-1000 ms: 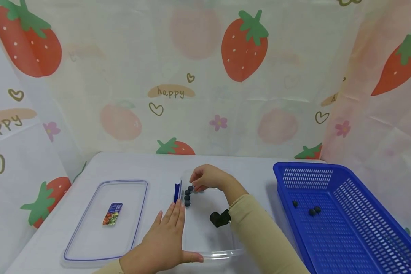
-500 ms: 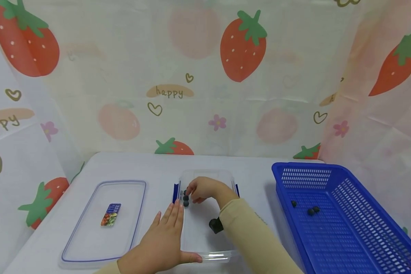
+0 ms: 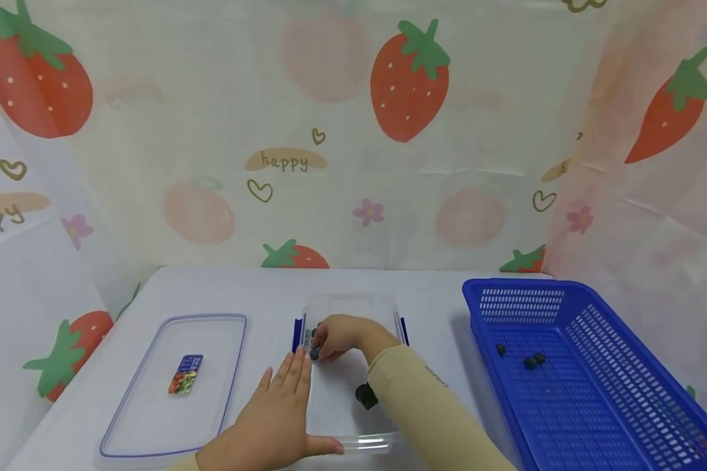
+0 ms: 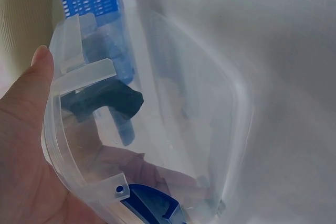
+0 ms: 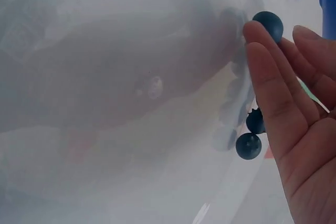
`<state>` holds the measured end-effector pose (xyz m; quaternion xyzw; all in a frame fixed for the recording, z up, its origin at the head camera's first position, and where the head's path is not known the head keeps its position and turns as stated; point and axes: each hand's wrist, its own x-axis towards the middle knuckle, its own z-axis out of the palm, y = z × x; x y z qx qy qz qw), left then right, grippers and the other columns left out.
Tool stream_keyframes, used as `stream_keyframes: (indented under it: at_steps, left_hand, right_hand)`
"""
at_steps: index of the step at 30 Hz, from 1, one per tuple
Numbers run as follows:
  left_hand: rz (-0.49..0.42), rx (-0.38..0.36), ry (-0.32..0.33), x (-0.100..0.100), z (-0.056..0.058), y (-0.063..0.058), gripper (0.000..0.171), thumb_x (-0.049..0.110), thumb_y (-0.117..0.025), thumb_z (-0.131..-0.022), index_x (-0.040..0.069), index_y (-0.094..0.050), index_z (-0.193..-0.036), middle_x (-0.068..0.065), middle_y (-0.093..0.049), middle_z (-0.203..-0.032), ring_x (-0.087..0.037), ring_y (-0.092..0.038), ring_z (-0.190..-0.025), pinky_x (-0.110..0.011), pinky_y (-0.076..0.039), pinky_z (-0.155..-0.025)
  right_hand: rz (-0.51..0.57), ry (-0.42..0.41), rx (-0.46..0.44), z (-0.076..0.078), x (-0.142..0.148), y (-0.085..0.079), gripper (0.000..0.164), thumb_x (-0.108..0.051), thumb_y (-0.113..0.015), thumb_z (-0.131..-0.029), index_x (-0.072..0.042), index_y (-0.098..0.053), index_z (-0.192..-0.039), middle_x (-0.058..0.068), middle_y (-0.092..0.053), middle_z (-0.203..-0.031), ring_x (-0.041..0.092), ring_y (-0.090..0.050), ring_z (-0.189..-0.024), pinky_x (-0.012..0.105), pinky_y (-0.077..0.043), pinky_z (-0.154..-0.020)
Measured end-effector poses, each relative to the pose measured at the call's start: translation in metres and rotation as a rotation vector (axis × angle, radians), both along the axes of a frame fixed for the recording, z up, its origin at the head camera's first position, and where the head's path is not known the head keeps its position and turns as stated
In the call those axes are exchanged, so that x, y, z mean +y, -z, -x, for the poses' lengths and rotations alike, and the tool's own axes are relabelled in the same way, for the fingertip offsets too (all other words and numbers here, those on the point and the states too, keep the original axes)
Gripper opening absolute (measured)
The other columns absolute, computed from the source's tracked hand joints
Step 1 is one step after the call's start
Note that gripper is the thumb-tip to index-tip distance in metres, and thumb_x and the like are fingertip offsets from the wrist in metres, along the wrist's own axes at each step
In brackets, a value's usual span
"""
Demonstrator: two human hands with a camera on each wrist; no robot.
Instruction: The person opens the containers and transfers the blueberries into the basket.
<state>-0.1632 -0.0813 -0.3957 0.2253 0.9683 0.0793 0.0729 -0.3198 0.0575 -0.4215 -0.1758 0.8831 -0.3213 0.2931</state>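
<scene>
My left hand (image 3: 277,415) lies flat along the left side of a clear plastic box (image 3: 365,445), fingers straight, its thumb (image 4: 39,66) at the near rim. Inside the box my right hand (image 3: 342,337) reaches to the left wall, where blueberries sit in a row. Its extended fingertips touch one blueberry (image 5: 269,26) in the right wrist view; the thumb (image 5: 315,48) stands apart from it. Two more blueberries (image 5: 248,146) show beside the fingers. In the head view one blueberry (image 3: 314,354) is visible below the hand, which partly hides the row.
A clear lid with a blue seal (image 3: 244,347) and a colourful label (image 3: 185,374) lies at the left. A blue perforated basket (image 3: 595,392) stands at the right, several blueberries (image 3: 530,362) inside. A black piece (image 3: 366,396) shows under the right sleeve. Blue latches (image 3: 297,335) flank the box.
My right hand has come down from the box's far left corner, closer to me along the row of blueberries. The left hand keeps its place on the box. The head view has shifted slightly.
</scene>
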Motion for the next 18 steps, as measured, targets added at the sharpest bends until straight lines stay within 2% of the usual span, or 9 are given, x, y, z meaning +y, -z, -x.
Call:
stream_keyframes:
  at_steps: [8, 13, 18]
  left_hand:
    - [-0.002, 0.012, 0.000, -0.0007, 0.0001, 0.0007, 0.124, 0.086, -0.041, -0.062, -0.006, -0.021, -0.142, -0.022, -0.009, -0.150, -0.037, -0.009, -0.137, -0.060, -0.017, -0.103]
    - [-0.003, 0.024, 0.002, -0.0007, 0.0001, 0.0012, 0.125, 0.087, -0.038, -0.061, -0.007, -0.021, -0.142, -0.022, -0.010, -0.150, -0.037, -0.009, -0.137, -0.060, -0.017, -0.103]
    - [-0.013, 0.024, 0.001, -0.0007, -0.0010, 0.0009, 0.125, 0.086, -0.041, -0.062, -0.007, -0.020, -0.142, -0.023, -0.009, -0.150, -0.037, -0.009, -0.137, -0.060, -0.017, -0.103]
  right_hand:
    - [0.075, -0.001, -0.051, 0.0005, -0.0014, 0.0018, 0.013, 0.006, -0.062, -0.080, -0.002, -0.063, -0.091, 0.007, -0.063, -0.083, 0.016, -0.060, -0.074, 0.028, -0.052, -0.070]
    - [0.114, -0.001, -0.049, 0.0007, -0.0006, 0.0020, 0.008, 0.003, -0.063, -0.081, -0.003, -0.063, -0.086, 0.007, -0.064, -0.081, 0.016, -0.061, -0.073, 0.028, -0.053, -0.069]
    - [0.163, -0.017, -0.053, 0.0005, -0.0008, 0.0012, 0.005, 0.000, -0.066, -0.080, -0.004, -0.063, -0.082, 0.008, -0.066, -0.078, 0.017, -0.064, -0.071, 0.028, -0.053, -0.067]
